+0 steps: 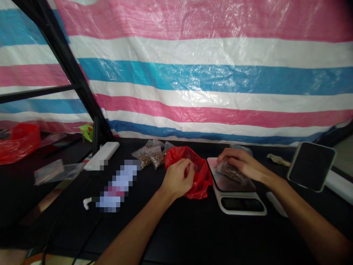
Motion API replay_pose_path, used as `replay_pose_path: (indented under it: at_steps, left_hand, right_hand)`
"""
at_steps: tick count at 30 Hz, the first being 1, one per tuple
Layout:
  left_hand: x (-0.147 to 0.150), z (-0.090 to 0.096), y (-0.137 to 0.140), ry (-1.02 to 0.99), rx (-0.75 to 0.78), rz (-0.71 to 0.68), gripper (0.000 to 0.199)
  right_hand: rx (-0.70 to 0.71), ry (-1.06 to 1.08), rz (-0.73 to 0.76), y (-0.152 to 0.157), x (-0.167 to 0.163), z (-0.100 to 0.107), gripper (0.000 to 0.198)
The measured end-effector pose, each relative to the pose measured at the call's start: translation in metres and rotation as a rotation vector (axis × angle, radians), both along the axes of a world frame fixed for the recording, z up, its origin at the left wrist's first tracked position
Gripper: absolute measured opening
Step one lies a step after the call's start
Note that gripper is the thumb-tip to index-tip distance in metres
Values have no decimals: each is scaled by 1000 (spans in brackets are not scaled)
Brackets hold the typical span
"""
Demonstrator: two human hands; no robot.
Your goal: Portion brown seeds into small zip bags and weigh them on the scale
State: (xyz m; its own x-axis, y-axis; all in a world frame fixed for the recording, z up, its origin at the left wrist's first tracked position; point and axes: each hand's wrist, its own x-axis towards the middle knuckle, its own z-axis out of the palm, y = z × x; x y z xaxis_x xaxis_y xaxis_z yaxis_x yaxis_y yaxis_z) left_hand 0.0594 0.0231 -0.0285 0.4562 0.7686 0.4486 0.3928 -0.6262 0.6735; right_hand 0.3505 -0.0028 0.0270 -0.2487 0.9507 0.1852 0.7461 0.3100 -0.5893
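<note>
My left hand (178,179) is over a crumpled red plastic bag (203,186), its fingers curled together at the bag's mouth. What those fingers hold, if anything, I cannot make out. To the right stands a white kitchen scale (260,210) with a dark display and a shiny plate. A small clear plastic bag (231,173) with brown contents lies on that plate. My right hand (238,161) grips it from above, the fingers bent over its top. Several small clear bags (156,156) of brown bits are heaped behind and left of the red bag.
A white power bank-like block (106,152), a blurred-out screen (118,187) and a white earbud (86,203) lie at left, near flat clear bags (52,172). Another red bag (20,145) is far left. At right a phone (311,166) leans upright. Striped sheeting hangs behind.
</note>
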Motion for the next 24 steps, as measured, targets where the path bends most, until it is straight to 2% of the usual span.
replay_pose_path:
  at_steps: [3,6,10,12,15,19,21,24]
  left_hand:
    - [-1,1,-4,-39,61,22,23]
    - [-2,1,-6,-18,158,102,23]
    - [3,-6,-8,59,258,273,21]
    - [7,-11,-9,111,298,301,19]
    - [13,-14,-14,155,442,274,16]
    - [18,-11,-21,118,776,148,9]
    - [21,-8,-24,83,898,65,10]
    - [26,-7,-28,17,981,-12,13]
  right_hand:
    - [136,106,-44,-6,5,-9,40]
    - [296,195,-177,-12,18,-17,37]
    - [438,98,-285,-20,35,-23,31]
    - [500,34,-324,-23,35,-23,31]
    - [581,-23,-319,-27,26,-22,30]
    - [645,-101,-259,-30,9,-22,31]
    - [650,-137,-215,-32,3,-22,30]
    - [598,-183,-141,-32,-2,-19,22]
